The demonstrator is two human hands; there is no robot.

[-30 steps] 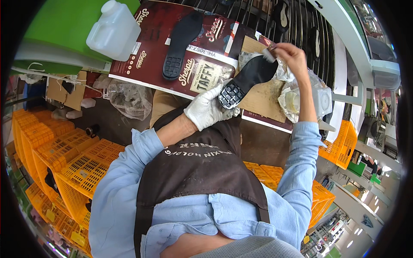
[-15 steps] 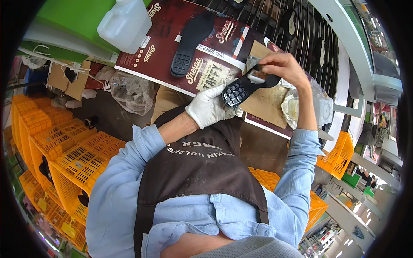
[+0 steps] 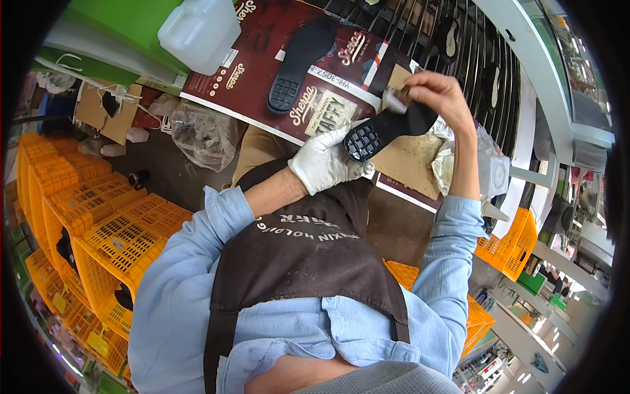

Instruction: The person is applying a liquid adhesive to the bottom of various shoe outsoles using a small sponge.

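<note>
My left hand [image 3: 325,163], in a white glove, is closed around the heel end of a black shoe sole [image 3: 397,129]. The sole's hollow, grid-patterned heel faces up, and its toe end points to the right. My bare right hand [image 3: 441,98] pinches a small brush [image 3: 395,102] with a pale, blurred head and a brownish handle. The brush is over the sole's far edge; whether it touches cannot be made out. A second black shoe sole [image 3: 307,56] lies on the dark red printed board [image 3: 259,85] beyond my left hand.
Brown cardboard [image 3: 410,164] lies under the held sole, next to crumpled plastic [image 3: 446,161]. A translucent jug [image 3: 200,36] stands at the far left. Rods of a dark rack [image 3: 410,26] carry several soles beyond. Yellow crates [image 3: 125,243] are stacked on my left.
My right hand has lifted the brush up and away from the middle of the sole. My left hand and the sole have shifted only slightly.
</note>
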